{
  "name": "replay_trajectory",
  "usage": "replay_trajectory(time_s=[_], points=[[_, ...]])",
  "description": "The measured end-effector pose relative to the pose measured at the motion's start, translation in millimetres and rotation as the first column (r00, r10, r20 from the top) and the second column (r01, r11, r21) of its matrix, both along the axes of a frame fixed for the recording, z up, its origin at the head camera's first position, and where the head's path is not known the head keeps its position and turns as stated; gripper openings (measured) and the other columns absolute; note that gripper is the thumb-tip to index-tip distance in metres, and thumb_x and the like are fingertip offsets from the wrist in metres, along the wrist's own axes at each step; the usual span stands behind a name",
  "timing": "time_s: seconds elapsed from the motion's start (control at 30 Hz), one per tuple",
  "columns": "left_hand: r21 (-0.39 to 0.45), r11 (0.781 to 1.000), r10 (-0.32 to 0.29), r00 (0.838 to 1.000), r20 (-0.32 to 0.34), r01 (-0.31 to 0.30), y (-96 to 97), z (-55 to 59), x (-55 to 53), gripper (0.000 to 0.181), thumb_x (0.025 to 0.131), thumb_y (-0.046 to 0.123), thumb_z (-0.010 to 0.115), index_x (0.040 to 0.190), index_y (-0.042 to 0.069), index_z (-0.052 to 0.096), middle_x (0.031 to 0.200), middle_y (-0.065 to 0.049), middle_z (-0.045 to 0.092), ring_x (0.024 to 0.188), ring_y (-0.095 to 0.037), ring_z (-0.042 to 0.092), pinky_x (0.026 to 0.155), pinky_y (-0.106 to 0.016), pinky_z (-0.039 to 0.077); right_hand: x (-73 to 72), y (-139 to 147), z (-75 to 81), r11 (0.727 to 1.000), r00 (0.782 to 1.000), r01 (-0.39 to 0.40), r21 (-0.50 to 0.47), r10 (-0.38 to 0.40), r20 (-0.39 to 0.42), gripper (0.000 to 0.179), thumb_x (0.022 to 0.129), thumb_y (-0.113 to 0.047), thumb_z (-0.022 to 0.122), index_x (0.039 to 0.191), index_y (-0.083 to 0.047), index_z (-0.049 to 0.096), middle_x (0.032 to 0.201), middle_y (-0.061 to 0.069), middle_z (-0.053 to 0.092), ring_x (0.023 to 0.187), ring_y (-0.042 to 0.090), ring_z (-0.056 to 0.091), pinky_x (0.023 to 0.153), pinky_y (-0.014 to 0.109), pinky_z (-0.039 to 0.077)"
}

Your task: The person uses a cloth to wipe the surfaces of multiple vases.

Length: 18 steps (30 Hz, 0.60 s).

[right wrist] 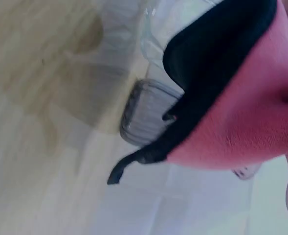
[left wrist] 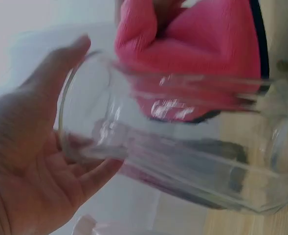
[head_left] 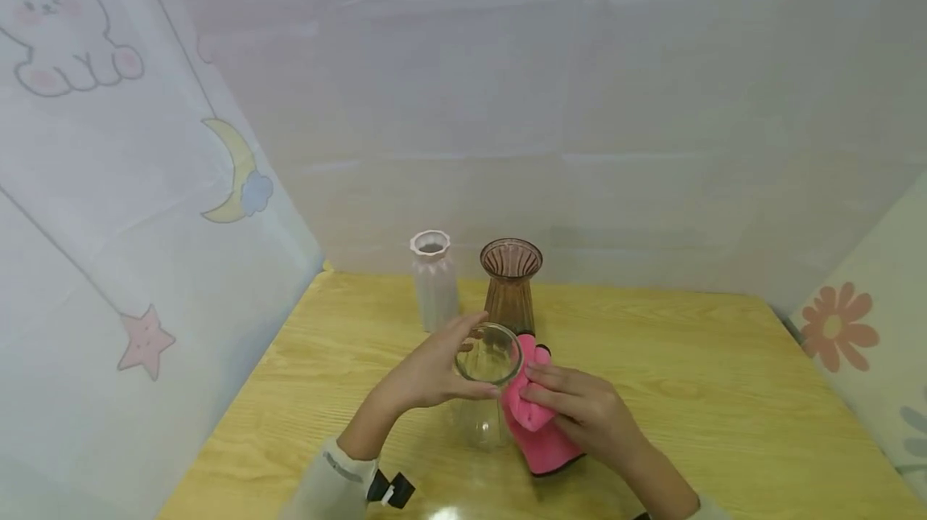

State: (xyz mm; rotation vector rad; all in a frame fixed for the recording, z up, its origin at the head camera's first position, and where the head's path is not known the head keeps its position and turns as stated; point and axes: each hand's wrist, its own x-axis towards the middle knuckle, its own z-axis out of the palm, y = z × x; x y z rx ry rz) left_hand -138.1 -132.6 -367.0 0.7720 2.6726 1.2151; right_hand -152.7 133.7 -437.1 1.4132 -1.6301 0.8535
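A clear glass vase (head_left: 484, 422) with a round rim stands roughly upright near the front middle of the table. My left hand (head_left: 426, 371) grips it just below the rim, thumb on one side and fingers on the other. Whether its base touches the table I cannot tell. In my right hand (head_left: 592, 411) is a pink cloth (head_left: 543, 443) with dark edging, bunched under the fingers. The cloth lies against the right side of the glass, and in the left wrist view its pink folds (left wrist: 197, 54) show along the vase wall.
Behind the clear vase stands a brownish-purple ribbed glass vase (head_left: 510, 299), flared at the top. Left of it is a pale ribbed vase (head_left: 436, 290) with a scalloped rim. The wooden table (head_left: 688, 367) meets a pale covered wall (head_left: 615, 142) at the back.
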Motion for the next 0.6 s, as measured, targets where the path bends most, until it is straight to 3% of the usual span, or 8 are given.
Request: replay_trajectory(time_s=[0.1, 0.27, 0.47, 0.6], points=[[0.002, 0.999, 0.046, 0.999, 0.013, -0.046, 5.0, -0.3, 4.3, 0.104, 0.08, 0.048, 0.085, 0.159, 0.009, 0.03, 0.157, -0.01, 0.041, 0.131, -0.033, 0.055, 0.105, -0.042, 0.05, -0.1, -5, -3.8, 0.999, 1.0, -0.016, -0.029, 0.016, -0.003, 0.022, 0.103, -0.015, 0.06, 0.105, -0.004, 0.079, 0.109, 0.016, 0.075, 0.102, 0.029, 0.073, 0.097, 0.03, 0.055], [-0.004, 0.999, 0.034, 0.999, 0.009, -0.034, 5.7, 0.9, 1.8, 0.101, 0.08, 0.044, 0.086, 0.157, 0.008, 0.033, 0.154, -0.008, 0.046, 0.129, -0.031, 0.057, 0.105, -0.041, 0.05, 0.9, -6, -9.6, 1.0, 1.0, 0.008, -0.005, -0.008, 0.0, 0.025, 0.104, -0.019, 0.059, 0.107, -0.006, 0.08, 0.11, 0.016, 0.075, 0.1, 0.028, 0.074, 0.097, 0.031, 0.055], [-0.004, 1.0, -0.012, 1.0, 0.021, 0.012, 0.0, 0.2, -4.1, 0.1, 0.08, 0.044, 0.086, 0.158, 0.01, 0.033, 0.148, -0.01, 0.051, 0.127, -0.036, 0.059, 0.102, -0.04, 0.052, 3.3, -1, -13.8, 0.991, 0.998, 0.055, 0.125, -0.058, 0.026, 0.029, 0.107, -0.023, 0.052, 0.107, -0.013, 0.08, 0.108, 0.01, 0.076, 0.096, 0.024, 0.074, 0.091, 0.031, 0.058], [0.023, 0.995, -0.098, 0.995, 0.035, 0.098, -5.3, -0.7, -12.2, 0.099, 0.081, 0.036, 0.087, 0.158, 0.008, 0.031, 0.146, -0.01, 0.051, 0.13, -0.035, 0.056, 0.106, -0.035, 0.049, 6.9, 3, -19.9, 0.976, 0.994, 0.066, 0.208, -0.083, 0.076, 0.036, 0.108, -0.028, 0.046, 0.104, -0.017, 0.081, 0.107, 0.006, 0.077, 0.096, 0.021, 0.074, 0.088, 0.03, 0.058]])
